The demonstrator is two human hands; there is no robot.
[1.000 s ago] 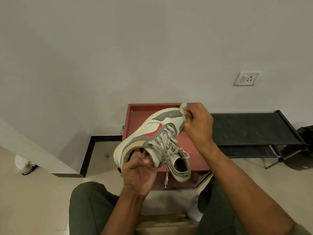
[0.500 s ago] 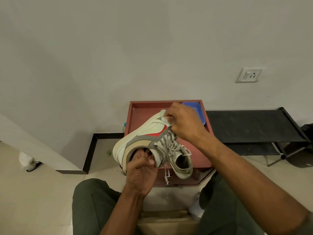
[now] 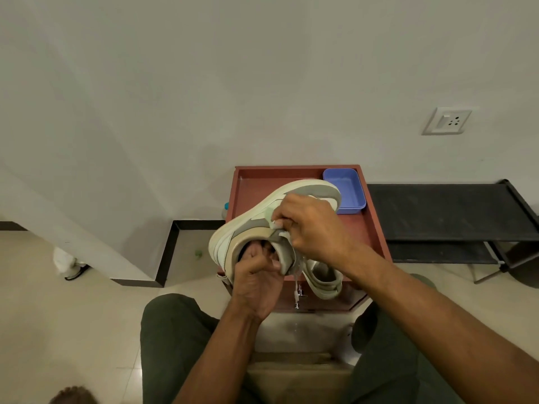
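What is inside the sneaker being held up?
Fingers of the left hand reach into the sneaker's opening, gripping its collar. Anything deeper is covered by that hand.

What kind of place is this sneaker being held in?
Probably a room at home, perhaps near the entrance: a low black rack stands against a plain wall with a socket, the floor is pale tile, and the right hand pinches a wipe against the sneaker over a small red-brown table.

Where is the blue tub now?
Head view, right of centre: the blue tub sits in the far right corner of the red table, behind the held sneaker.
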